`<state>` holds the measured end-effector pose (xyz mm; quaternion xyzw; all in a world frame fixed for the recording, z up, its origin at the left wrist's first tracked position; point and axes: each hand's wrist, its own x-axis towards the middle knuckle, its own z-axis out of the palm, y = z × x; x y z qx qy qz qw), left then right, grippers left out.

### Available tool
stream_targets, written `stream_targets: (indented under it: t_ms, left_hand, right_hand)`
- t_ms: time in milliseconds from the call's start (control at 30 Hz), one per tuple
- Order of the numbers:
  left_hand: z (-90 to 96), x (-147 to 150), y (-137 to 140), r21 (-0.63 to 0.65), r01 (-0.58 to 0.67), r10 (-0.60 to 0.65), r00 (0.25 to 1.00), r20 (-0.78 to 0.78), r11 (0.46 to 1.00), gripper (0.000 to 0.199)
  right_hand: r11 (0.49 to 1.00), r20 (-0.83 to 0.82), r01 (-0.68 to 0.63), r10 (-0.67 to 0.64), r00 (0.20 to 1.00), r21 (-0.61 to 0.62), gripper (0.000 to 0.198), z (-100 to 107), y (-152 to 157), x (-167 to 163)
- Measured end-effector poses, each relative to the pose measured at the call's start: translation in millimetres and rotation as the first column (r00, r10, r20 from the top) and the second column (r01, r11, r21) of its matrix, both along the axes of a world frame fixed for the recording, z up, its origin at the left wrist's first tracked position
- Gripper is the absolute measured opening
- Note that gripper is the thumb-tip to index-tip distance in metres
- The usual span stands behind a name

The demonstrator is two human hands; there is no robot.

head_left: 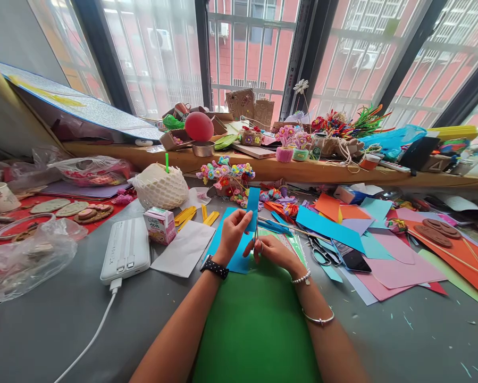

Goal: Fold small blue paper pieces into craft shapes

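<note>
Between the fingers of my left hand (pixel 235 230) is a blue paper strip (pixel 253 201), held upright. My right hand (pixel 271 251) grips a small pair of scissors (pixel 256 234), its blades pointing up at the strip's lower right edge. Beneath both hands lies a larger sheet of blue paper (pixel 239 263). Just beyond my right hand, several cut blue strips (pixel 276 227) rest near a thin wooden stick (pixel 294 230). A wide blue paper band (pixel 328 229) lies to the right, above a second pair of scissors (pixel 319 255) and a phone (pixel 352 257).
Left of my hands are a white power bank (pixel 126 247) with a cable, a small drink carton (pixel 159 225) and white paper (pixel 185 247). Coloured paper sheets (pixel 402 271) spread to the right. A crowded wooden ledge (pixel 143 159) runs below the windows.
</note>
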<state>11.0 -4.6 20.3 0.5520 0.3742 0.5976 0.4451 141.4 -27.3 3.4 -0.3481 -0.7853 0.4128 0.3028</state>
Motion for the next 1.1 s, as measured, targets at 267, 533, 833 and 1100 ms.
stream_targets:
  t_ms: [267, 533, 833, 1100]
  left_hand:
    - [-0.3, 0.3, -0.7, 0.046, -0.009, 0.012, 0.997, -0.082, 0.999, 0.029]
    - [-2.7, 0.8, -0.5, 0.070, -0.039, 0.048, 0.991, -0.126, 0.997, 0.031]
    - [-4.2, 0.8, 0.2, 0.052, -0.026, 0.032, 0.992, -0.124, 0.998, 0.033]
    - [-2.3, 1.8, -0.7, 0.047, -0.030, 0.035, 0.993, -0.113, 0.998, 0.033]
  right_hand:
    - [0.999, -0.048, -0.043, 0.043, 0.998, 0.002, 0.061, 3.0, -2.0, -1.5]
    - [0.997, -0.055, -0.067, 0.066, 0.996, -0.023, 0.063, -4.2, 2.4, -1.7]
    - [0.999, -0.031, -0.048, 0.048, 0.998, 0.003, 0.063, -5.8, 3.1, -0.9]
    - [0.999, -0.053, -0.039, 0.040, 0.998, 0.013, 0.060, -5.8, 3.1, -1.1]
